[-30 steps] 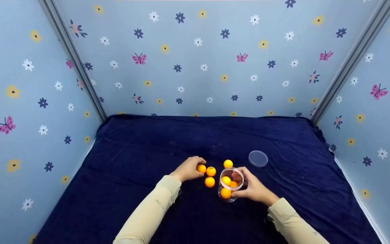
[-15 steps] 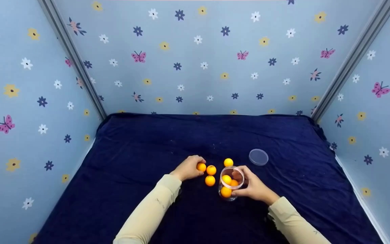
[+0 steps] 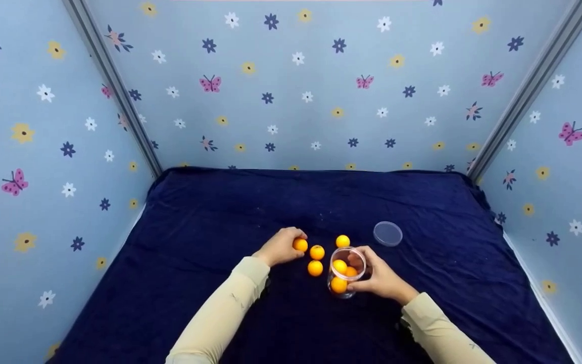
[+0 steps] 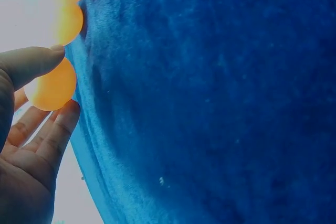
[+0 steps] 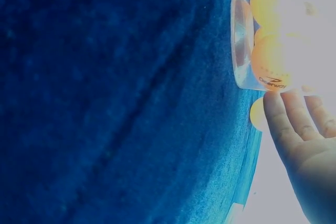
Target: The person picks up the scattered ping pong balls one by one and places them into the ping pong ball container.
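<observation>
My left hand (image 3: pixel 282 246) pinches an orange table tennis ball (image 3: pixel 300 245) between thumb and fingers; the left wrist view shows the same ball (image 4: pixel 52 85) between the thumb and the fingertips. Just right of it two more orange balls (image 3: pixel 317 252) lie close together on the cloth. My right hand (image 3: pixel 383 275) grips a clear plastic jar (image 3: pixel 332 283) from its right side, thumb in front and fingers behind. The jar stands upright with its mouth uncovered, and several orange balls (image 5: pixel 270 61) show inside it. Behind the jar lies one loose ball (image 3: pixel 342 241).
A clear round lid (image 3: pixel 388 233) lies flat behind and right of the jar. Dark blue cloth (image 3: pixel 210 217) covers the table. Light blue patterned walls (image 3: pixel 291 91) stand at the back and both sides, with grey corner posts (image 3: pixel 528 86).
The ball in my left hand now sits slightly farther from the two beside it. My right hand and the jar hold their place; the head view shifts a little.
</observation>
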`<state>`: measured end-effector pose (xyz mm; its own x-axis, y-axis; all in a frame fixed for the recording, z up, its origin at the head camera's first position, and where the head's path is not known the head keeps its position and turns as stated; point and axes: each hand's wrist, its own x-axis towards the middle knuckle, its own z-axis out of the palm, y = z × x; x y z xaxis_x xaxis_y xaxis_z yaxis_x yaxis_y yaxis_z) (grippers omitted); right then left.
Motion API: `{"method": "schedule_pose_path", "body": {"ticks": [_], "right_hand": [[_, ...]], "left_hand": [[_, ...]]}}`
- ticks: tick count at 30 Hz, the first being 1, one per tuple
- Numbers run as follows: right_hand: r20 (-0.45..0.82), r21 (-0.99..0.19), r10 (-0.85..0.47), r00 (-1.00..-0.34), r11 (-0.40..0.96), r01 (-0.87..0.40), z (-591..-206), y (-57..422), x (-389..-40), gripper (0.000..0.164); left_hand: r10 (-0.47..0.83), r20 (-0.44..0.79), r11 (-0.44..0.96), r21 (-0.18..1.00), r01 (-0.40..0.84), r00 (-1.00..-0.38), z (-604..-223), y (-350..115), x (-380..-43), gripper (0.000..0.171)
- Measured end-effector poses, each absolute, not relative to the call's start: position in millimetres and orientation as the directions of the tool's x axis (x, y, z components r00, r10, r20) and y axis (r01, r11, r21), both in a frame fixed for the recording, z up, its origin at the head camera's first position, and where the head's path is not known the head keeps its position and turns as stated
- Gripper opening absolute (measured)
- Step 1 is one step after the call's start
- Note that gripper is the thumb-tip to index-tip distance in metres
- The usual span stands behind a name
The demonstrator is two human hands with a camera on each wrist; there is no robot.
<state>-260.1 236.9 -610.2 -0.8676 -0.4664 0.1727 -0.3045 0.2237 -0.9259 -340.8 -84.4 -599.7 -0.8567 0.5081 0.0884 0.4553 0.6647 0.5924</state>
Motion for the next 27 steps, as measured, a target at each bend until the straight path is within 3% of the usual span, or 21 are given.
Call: {"method": "schedule_pose_path", "body": {"ticks": [27], "right_hand": [[0.206, -0.93, -0.474, -0.856, 0.178, -0.322, -611.4, 236.6, -260.1, 0.079]], "left_hand": [[0.535, 0.188, 0.58, 0.627, 0.52, -0.823, -566.0, -85.6, -331.2, 0.039]]}}
